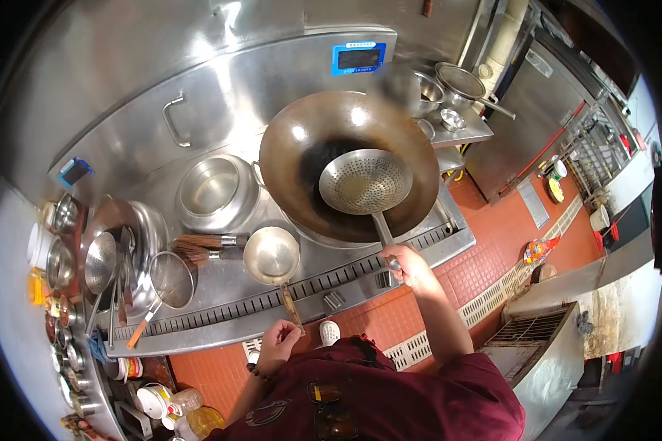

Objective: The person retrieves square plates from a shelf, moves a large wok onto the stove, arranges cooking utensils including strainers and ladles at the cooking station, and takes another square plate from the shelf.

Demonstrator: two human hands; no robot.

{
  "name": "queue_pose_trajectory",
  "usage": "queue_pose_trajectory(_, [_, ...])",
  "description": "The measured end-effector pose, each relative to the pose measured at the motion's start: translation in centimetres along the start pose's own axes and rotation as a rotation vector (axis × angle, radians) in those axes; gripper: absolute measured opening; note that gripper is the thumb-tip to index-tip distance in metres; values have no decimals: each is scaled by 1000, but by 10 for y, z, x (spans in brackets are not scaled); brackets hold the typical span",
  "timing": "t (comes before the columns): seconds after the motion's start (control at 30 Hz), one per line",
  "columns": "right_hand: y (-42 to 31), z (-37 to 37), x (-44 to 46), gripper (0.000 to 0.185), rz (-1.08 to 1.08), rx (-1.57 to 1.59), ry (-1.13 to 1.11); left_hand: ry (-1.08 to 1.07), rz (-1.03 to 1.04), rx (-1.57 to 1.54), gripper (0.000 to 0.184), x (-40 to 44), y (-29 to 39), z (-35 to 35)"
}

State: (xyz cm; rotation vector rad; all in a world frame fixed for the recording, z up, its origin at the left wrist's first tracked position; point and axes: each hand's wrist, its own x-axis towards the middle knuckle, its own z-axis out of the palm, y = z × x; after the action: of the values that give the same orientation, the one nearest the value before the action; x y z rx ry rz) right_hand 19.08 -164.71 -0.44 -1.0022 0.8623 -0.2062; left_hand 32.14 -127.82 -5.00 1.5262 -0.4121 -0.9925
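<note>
My maroon shirt (412, 400) is nearest. My right hand (406, 266) is wrapped around the strainer (366, 182) handle (382, 229), supporting it over the wok (290, 143); my left hand (278, 342) half-curls beside the pan (272, 255), its hold unclear.

Head-worn camera looks forward-down over the wok (301, 158).

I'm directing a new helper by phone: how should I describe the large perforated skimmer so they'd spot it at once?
Find the big brown wok on the steel stove. Within its outline is the skimmer, a round metal bowl full of small holes. Its handle is in the person's right hand, unlike the other skimmer at the stove's left end.
</note>
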Motion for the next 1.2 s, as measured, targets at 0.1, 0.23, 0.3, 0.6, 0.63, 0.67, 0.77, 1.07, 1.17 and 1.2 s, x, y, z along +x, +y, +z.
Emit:
queue_pose_trajectory(0.1, [9,0,15,19,13,15,-68,22,-6,-17,11,-3,1,5])
queue_pose_trajectory(0.23, [17,4,30,20,37,-20,-99,57,15,-25,11,-3,-6,5])
queue_pose_trajectory(0.3, [16,9,28,22,33,-64,-85,68,27,-23,11,-4,-7,5])
queue_pose_trajectory(0.6, [5,24,-4,27,26,-147,5,99,43,12,12,-6,-3,7])
queue_pose_trajectory(0.63, [6,23,-5,24,29,-152,-9,106,36,33,12,-7,-5,4])
queue_pose_trajectory(0.67, [8,22,-6,22,33,-157,-25,115,26,54,12,-9,-7,3])
queue_pose_trajectory(0.77, [18,20,-2,21,17,-92,-17,133,50,-16,12,-12,-9,3])
queue_pose_trajectory(1.07, [22,23,2,26,30,-107,42,229,-16,-37,17,-34,-20,3])
queue_pose_trajectory(1.17, [30,11,11,26,21,-127,23,295,-32,-61,14,-49,2,5])
queue_pose_trajectory(1.2, [26,13,10,26,27,-123,13,319,-37,-74,13,-52,6,4])
